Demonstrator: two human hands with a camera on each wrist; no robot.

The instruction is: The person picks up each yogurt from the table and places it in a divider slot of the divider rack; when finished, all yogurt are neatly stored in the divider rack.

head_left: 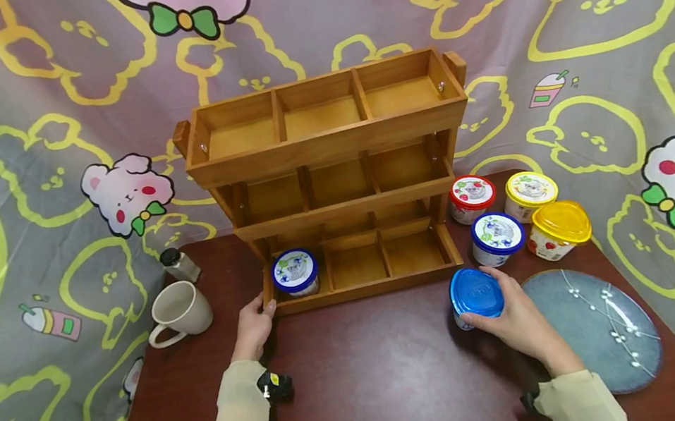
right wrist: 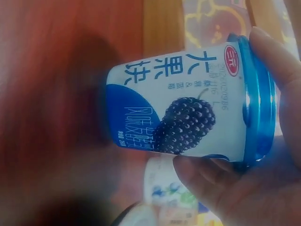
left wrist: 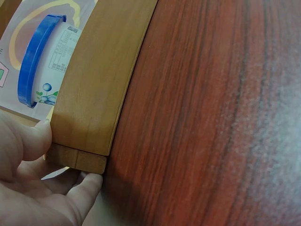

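Note:
My right hand (head_left: 521, 321) holds a yogurt cup (head_left: 475, 295) by its shiny blue lid, thumb on one side and fingers on the other. In the right wrist view the yogurt cup (right wrist: 183, 103) shows a dark berry picture and appears raised off the table. My left hand (head_left: 253, 328) grips the front left corner of the wooden three-tier shelf (head_left: 361, 293); the left wrist view shows thumb and fingers around that wooden corner (left wrist: 77, 157). A white cup with a dark blue lid (head_left: 296, 273) stands in the bottom tier's left compartment, close to my left hand.
Right of the shelf stand a red-lidded cup (head_left: 472, 198), a blue-lidded cup (head_left: 498, 239) and two yellow-lidded cups (head_left: 530, 196). A grey-blue plate (head_left: 596, 326) lies beside my right forearm. At left are a beige mug (head_left: 180, 309) and a black-capped jar (head_left: 180, 264).

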